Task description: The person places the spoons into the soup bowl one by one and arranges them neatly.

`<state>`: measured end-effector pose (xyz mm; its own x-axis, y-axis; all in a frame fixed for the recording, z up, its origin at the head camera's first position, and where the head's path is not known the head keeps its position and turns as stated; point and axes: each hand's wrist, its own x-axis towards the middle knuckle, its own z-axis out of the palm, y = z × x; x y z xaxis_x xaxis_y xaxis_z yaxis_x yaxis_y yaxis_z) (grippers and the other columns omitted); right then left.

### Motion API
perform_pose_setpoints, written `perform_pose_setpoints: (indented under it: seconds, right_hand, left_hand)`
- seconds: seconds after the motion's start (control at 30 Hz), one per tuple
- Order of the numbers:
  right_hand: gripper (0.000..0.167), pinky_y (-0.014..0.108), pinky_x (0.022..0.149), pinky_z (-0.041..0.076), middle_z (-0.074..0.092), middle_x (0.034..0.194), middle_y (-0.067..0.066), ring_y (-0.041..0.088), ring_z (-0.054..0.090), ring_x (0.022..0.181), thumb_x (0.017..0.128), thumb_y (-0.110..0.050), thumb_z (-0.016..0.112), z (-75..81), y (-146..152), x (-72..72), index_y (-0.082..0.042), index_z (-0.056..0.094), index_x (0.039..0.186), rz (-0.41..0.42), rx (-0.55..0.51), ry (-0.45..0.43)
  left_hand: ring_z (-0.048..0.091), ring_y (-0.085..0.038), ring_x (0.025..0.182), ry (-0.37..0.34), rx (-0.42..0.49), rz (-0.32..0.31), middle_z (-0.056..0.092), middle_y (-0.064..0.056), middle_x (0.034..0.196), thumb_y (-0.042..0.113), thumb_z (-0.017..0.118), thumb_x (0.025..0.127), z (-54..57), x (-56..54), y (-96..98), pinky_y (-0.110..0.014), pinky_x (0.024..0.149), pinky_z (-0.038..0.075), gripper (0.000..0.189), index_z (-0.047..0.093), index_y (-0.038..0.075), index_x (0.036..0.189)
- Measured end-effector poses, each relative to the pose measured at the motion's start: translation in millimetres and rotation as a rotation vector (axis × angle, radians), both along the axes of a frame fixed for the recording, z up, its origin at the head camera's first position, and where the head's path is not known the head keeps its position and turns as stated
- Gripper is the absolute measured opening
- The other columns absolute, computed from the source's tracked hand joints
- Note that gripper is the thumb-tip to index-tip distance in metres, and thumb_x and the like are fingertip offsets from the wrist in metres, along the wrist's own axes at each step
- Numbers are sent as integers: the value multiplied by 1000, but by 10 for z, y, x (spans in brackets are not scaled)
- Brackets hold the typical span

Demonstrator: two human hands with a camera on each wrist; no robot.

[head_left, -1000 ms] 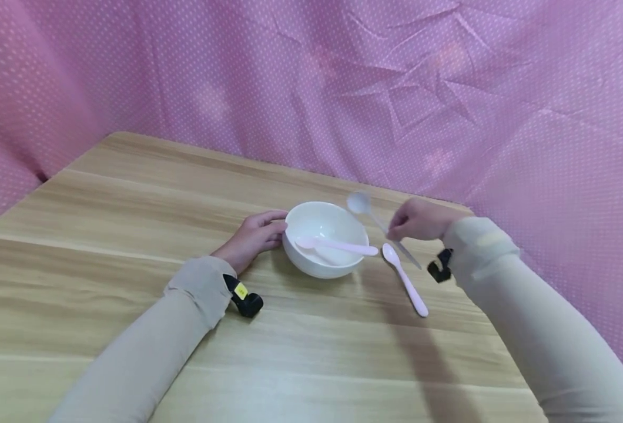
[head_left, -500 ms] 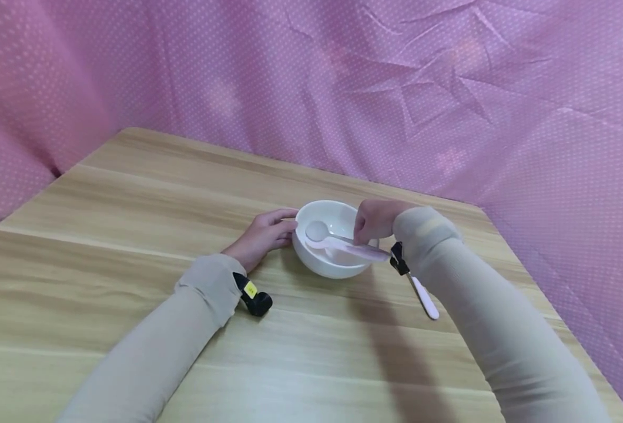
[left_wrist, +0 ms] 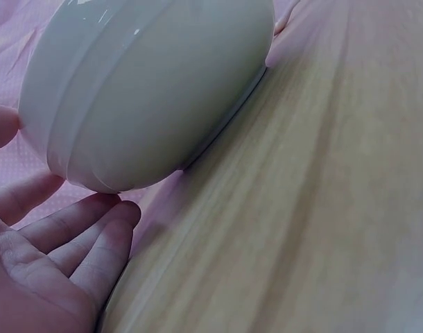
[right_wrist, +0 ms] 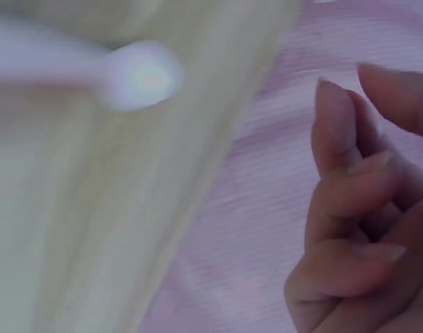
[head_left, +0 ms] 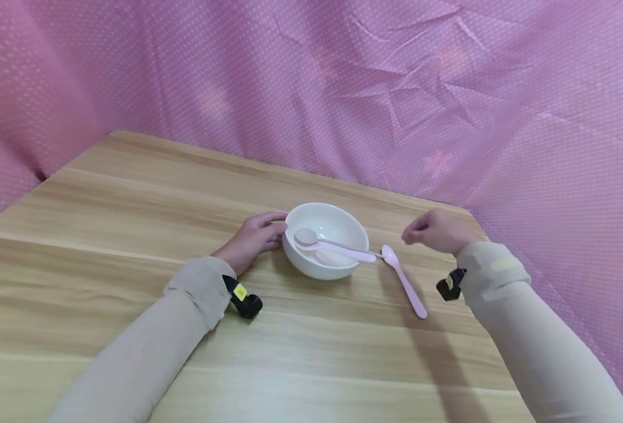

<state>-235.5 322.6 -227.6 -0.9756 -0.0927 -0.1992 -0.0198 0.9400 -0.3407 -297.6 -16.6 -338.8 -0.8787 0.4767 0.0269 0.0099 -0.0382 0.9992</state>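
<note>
A pink dotted cloth [head_left: 449, 88] hung behind the wooden table [head_left: 131, 194]. A white bowl [head_left: 325, 239] stood near the table's far edge, with the left hand [head_left: 252, 238] resting against its left side, fingers relaxed. Two spoons [head_left: 332, 245] lay across the bowl, their handles over its right rim. A pink spoon [head_left: 404, 281] lay just right of it on the table. The right hand [head_left: 438, 231] hovered beyond, loosely curled and holding nothing. A yellow tag [head_left: 240, 290] on the left wrist strap bore unreadable print; the right wrist view was blurred.
</note>
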Motion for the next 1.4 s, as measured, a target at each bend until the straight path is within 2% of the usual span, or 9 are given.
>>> perform_pose_setpoints:
  seconds: [0.17, 0.33, 0.6, 0.73, 0.87, 0.97, 1.03, 1.2, 1.4]
  right_hand:
    - [22, 47, 89, 50, 72, 96, 9, 25, 63, 95, 87, -20, 64, -353, 106, 79, -3, 72, 98, 12, 26, -80]
    - [16, 28, 71, 49, 69, 81, -1, 13, 58, 78, 82, -22, 70, -629, 117, 115, -7, 74, 87, 1, 47, -132]
    - [20, 26, 68, 45, 65, 81, 0, 15, 55, 79, 82, -25, 70, -729, 154, 147, -6, 70, 86, -101, -45, -149]
    - [21, 32, 74, 47, 65, 81, 1, 19, 57, 81, 84, -23, 69, -594, 162, 142, -3, 68, 89, -88, -127, -124]
    - [27, 42, 85, 42, 65, 86, 3, 26, 55, 91, 85, -29, 67, -205, 63, 71, -4, 66, 96, -66, -154, -90]
    - [27, 37, 83, 41, 66, 85, -1, 21, 54, 89, 84, -34, 67, 67, -115, -11, -8, 69, 93, 14, -66, -56]
    - [24, 33, 81, 41, 67, 82, -3, 19, 56, 85, 84, -34, 68, 171, -265, -61, -11, 71, 90, 90, 15, -48]
    - [17, 29, 78, 46, 68, 79, -3, 14, 58, 79, 83, -27, 69, 200, -683, -164, -11, 73, 87, 254, 111, -87]
    - [15, 20, 62, 46, 65, 73, -4, 8, 55, 68, 81, -25, 69, 122, -1066, -211, -11, 73, 83, 318, 203, -103]
  left_hand:
    - [51, -27, 122, -9, 2, 16, 47, -14, 139, 19, 49, 98, -7, -8, -61, -35, 103, 45, 45, 43, 4, 139]
    - [52, -29, 122, -6, -3, 17, 45, -15, 141, 20, 48, 98, -12, -1, -110, -35, 103, 44, 46, 40, 4, 141]
    - [52, -28, 121, -12, 8, 22, 46, -13, 141, 24, 49, 98, 12, 14, -105, -36, 104, 44, 47, 42, 6, 140]
    - [53, -29, 120, -5, 11, 18, 46, -15, 140, 22, 49, 98, 13, 19, -92, -35, 103, 45, 46, 42, 3, 140]
    - [53, -30, 119, 12, 16, 15, 47, -17, 139, 21, 48, 98, 18, 6, -89, -36, 102, 45, 47, 41, 1, 140]
    - [53, -31, 119, 19, 17, 17, 47, -17, 139, 20, 48, 98, 38, 3, -92, -36, 102, 45, 46, 41, 1, 139]
    - [53, -31, 119, 20, 17, 19, 47, -18, 138, 20, 47, 98, 47, 9, -82, -37, 103, 45, 46, 41, 0, 140]
    - [54, -29, 117, 8, 19, 37, 49, -18, 137, 19, 48, 98, 31, 20, -27, -37, 102, 45, 45, 43, 1, 139]
    - [56, -26, 114, -3, 48, 34, 51, -16, 135, 18, 50, 96, 15, 35, 53, -34, 100, 47, 43, 46, 2, 136]
